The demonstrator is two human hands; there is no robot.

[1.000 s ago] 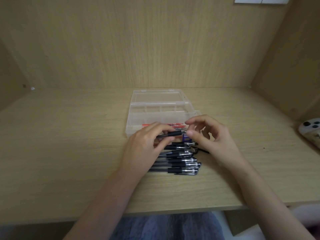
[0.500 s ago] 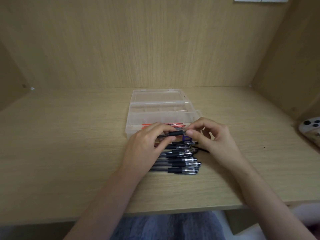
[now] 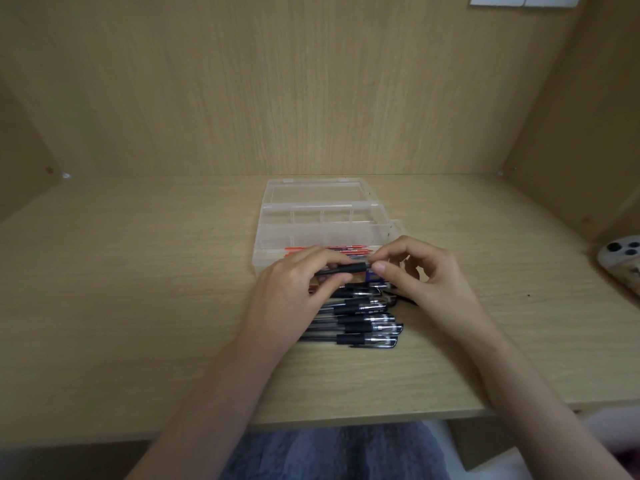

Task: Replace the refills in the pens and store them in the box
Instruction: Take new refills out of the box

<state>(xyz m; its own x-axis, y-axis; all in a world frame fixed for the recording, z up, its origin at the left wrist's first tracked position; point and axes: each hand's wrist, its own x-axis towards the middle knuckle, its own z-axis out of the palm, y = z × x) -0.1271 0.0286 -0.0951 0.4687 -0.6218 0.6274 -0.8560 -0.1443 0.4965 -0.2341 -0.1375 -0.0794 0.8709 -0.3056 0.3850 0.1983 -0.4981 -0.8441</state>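
A black pen is held level just in front of the clear plastic box. My left hand grips its barrel. My right hand pinches the pen's right end between thumb and forefinger. Below the hands lies a row of several black pens on the desk. Red refills lie in the box's front compartment. A small purple item shows between the hands; what it is I cannot tell.
The box's lid lies open toward the back wall. A white device with dark round lenses rests at the desk's right edge. The wooden desk is walled at the back and both sides.
My right hand's fingers have closed in on the pen's right end. The left hand and the pen have barely moved.
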